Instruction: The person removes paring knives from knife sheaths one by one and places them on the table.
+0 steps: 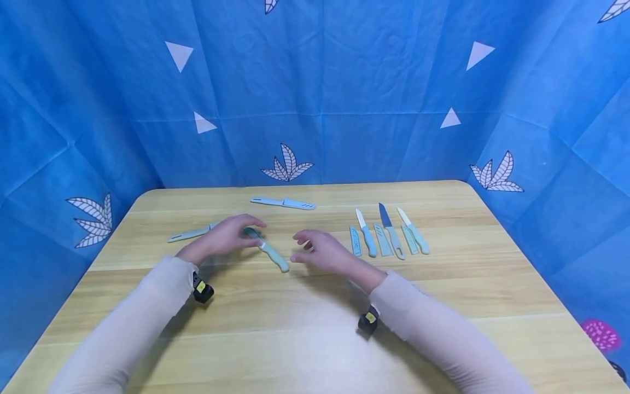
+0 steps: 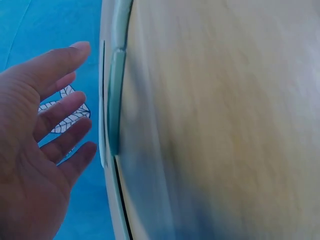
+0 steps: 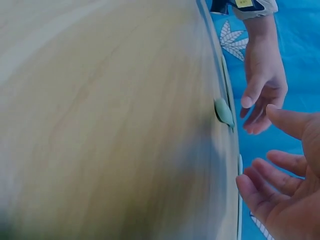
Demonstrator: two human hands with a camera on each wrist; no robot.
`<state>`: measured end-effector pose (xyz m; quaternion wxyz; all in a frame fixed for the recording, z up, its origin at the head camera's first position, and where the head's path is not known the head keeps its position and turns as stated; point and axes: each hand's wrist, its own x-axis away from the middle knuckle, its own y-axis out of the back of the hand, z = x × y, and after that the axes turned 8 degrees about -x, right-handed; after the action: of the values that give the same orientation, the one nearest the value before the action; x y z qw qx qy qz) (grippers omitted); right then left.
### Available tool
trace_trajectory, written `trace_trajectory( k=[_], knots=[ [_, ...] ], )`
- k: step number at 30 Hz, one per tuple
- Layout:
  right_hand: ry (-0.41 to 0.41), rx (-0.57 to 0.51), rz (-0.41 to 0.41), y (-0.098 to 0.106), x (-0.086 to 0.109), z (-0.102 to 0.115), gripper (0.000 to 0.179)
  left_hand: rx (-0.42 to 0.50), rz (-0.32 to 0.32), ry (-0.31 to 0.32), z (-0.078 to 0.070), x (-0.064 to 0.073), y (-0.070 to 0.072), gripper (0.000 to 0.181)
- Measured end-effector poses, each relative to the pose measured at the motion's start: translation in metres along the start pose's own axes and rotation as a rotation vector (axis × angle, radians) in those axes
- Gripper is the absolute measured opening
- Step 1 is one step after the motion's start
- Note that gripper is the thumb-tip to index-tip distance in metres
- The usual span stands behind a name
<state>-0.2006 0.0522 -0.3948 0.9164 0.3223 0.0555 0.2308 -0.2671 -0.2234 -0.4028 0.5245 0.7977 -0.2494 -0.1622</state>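
A green-handled knife (image 1: 275, 258) in its green sheath (image 2: 115, 100) lies slantwise near the middle of the table. Over its sheathed end hovers my left hand (image 1: 228, 236), fingers spread and loosely bent, gripping nothing. The left wrist view shows a gap between those fingertips and the sheath. To the right of the knife's handle end, my right hand (image 1: 322, 251) is held in the air with loosely bent fingers and nothing in them. The handle (image 3: 224, 112) also shows in the right wrist view, beyond the right fingertips.
A light blue sheathed knife (image 1: 283, 203) lies at the back of the table (image 1: 305, 339). Another sheathed knife (image 1: 189, 235) is partly hidden by the left hand. On the right, bare knives, one dark-bladed (image 1: 392, 232), lie beside sheaths (image 1: 382, 239). A blue curtain (image 1: 320, 93) surrounds the table.
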Motion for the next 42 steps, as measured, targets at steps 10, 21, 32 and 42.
trace_trajectory(
  k=[10, 21, 32, 42],
  knots=[
    [-0.008, 0.012, 0.011, -0.015, -0.009, 0.004, 0.059, -0.079, -0.017, -0.048, 0.011, 0.001, -0.005, 0.046],
    [-0.019, 0.042, -0.008, -0.030, -0.021, 0.004, 0.066, -0.094, 0.028, -0.033, 0.018, 0.003, -0.006, 0.055],
    [-0.017, 0.181, -0.019, -0.039, -0.023, 0.006, 0.064, -0.086, 0.021, -0.053, 0.025, 0.003, -0.011, 0.047],
    [-0.016, 0.287, -0.042, -0.036, -0.024, 0.005, 0.042, -0.114, 0.015, -0.060, 0.024, 0.003, -0.012, 0.032]
  ],
)
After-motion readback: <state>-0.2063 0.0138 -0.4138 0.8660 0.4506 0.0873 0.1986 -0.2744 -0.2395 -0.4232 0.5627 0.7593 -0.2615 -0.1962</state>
